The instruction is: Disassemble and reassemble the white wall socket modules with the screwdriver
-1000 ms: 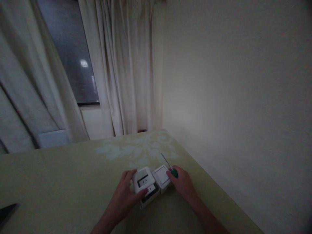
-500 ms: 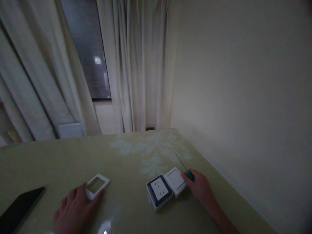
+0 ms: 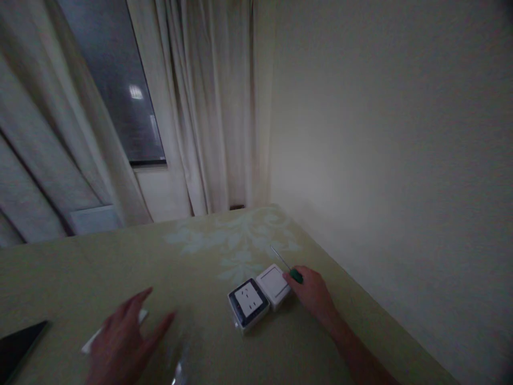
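Observation:
My left hand (image 3: 124, 342) hovers with thumb and fingers spread and nothing between them. Partly hidden beneath it lies the white frame (image 3: 93, 340), of which only edges show. On the right, my right hand (image 3: 315, 291) is closed around the green handle of a screwdriver (image 3: 295, 275), its thin metal shaft pointing up and left. That hand is at the right edge of a white wall switch (image 3: 274, 282) with a square plate. Touching the switch on its left is a wall socket (image 3: 248, 301), with a dark surround and a white slotted face.
The table (image 3: 192, 278) has a greenish top with a pale leaf pattern at the back. A flat dark object (image 3: 20, 347) lies at the left edge. A wall (image 3: 380, 160) runs along the table's right side, and curtains (image 3: 200, 107) hang behind.
My left hand has let go of the white frame, which now lies farther left, under the hand. The right hand keeps hold of the screwdriver. The whole view has shifted slightly.

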Demonstrator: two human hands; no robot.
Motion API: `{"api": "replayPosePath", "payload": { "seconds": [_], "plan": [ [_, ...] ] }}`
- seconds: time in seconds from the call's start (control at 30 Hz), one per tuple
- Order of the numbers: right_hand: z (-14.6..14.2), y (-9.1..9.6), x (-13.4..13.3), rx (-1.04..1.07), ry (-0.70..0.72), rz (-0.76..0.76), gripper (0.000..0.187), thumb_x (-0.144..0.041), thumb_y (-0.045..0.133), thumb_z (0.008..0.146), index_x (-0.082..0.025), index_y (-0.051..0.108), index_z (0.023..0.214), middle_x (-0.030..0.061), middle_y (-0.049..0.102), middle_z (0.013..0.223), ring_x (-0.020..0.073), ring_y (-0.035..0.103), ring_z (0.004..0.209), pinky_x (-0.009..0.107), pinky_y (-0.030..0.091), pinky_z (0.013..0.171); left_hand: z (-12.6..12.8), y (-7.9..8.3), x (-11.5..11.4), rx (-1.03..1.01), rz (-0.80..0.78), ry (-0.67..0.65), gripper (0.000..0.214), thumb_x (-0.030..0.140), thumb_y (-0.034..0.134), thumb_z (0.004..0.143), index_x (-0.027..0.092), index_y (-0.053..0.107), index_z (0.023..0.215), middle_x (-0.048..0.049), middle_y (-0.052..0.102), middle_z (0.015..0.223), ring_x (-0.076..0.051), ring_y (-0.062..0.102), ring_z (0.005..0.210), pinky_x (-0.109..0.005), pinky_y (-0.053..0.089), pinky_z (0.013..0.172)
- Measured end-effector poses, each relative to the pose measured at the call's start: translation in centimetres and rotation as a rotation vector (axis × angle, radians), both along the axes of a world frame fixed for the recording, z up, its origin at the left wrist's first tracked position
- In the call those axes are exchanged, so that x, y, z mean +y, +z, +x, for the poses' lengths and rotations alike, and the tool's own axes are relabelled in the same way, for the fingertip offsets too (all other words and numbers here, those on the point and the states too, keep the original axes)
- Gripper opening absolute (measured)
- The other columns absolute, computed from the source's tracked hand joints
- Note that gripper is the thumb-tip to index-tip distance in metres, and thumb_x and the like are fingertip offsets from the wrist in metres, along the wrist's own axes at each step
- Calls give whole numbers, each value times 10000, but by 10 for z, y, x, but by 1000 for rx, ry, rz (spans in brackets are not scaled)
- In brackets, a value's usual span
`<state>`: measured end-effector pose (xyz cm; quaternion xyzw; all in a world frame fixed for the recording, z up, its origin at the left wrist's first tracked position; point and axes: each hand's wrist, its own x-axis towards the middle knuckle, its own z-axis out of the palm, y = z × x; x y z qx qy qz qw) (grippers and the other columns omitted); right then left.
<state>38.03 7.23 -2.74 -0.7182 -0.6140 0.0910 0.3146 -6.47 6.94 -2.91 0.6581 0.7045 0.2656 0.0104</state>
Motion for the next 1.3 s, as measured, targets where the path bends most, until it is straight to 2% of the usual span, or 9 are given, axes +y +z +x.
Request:
{"api": "replayPosePath", "payload": {
  "seconds": [0.13,0.23,0.43,0.63,0.73,0.97,1.1,1.2,1.3],
  "plan": [
    [0,0,1,6,1,3,376,-459,627,955,-202,648,682,63,706,728,211,614,689,318,375,650,141,37,-17,-35,-82,-459,593,543,550,971,215,609,1461,-133,709,1471,-348,638,1379,-536,466,1189],
    [1,-2,2,15,16,-5,364,-418,660,984,-191,649,699,28,679,712,197,625,693,312,430,660,221,55,-14,32,-199,-583,719,528,678,904,171,573,1519,-168,643,1555,-371,577,1440,-521,401,1233],
    [7,-7,5,86,50,-23,273,-428,689,1053,-156,708,1055,20,726,982,171,706,814,348,616,769,269,48,11,48,-249,-568,622,374,742,815,86,674,1362,-258,716,1339,-459,655,1264,-566,491,1075],
    [5,-4,7,283,31,97,452,-529,661,989,-185,632,697,-13,602,641,168,596,640,285,466,619,267,45,10,-28,-188,-558,637,385,794,804,180,642,1388,-151,712,1318,-334,690,1221,-407,530,1033],
    [4,2,6,399,12,145,520,-634,551,981,-186,678,750,11,628,646,169,556,571,285,406,551,252,52,24,-64,-129,-520,692,458,805,839,227,589,1454,-102,689,1382,-257,685,1265,-318,525,1063],
    [4,5,3,474,10,137,518,-678,576,909,-189,716,814,42,667,659,211,601,605,303,438,570,124,54,95,18,-137,-77,632,510,678,995,83,594,1453,-244,666,1386,-391,696,1250,-531,534,1081],
    [-3,1,3,470,47,115,460,-641,601,881,-203,716,795,76,731,764,246,673,731,324,491,671,51,37,97,96,-241,113,461,459,718,1027,181,642,1386,-129,690,1387,-315,707,1204,-562,580,1037],
    [-8,-3,4,461,65,96,460,-632,572,896,-207,713,789,82,742,777,254,684,755,332,494,699,27,27,86,112,-247,106,377,404,719,1039,191,666,1346,-99,699,1366,-287,717,1169,-522,613,996],
    [-11,-6,4,438,57,88,463,-631,566,896,-205,710,787,86,745,783,254,670,751,342,481,717,39,21,75,86,-179,18,390,391,720,1039,193,656,1368,-106,670,1425,-312,692,1233,-553,592,1033]
  ]
}}
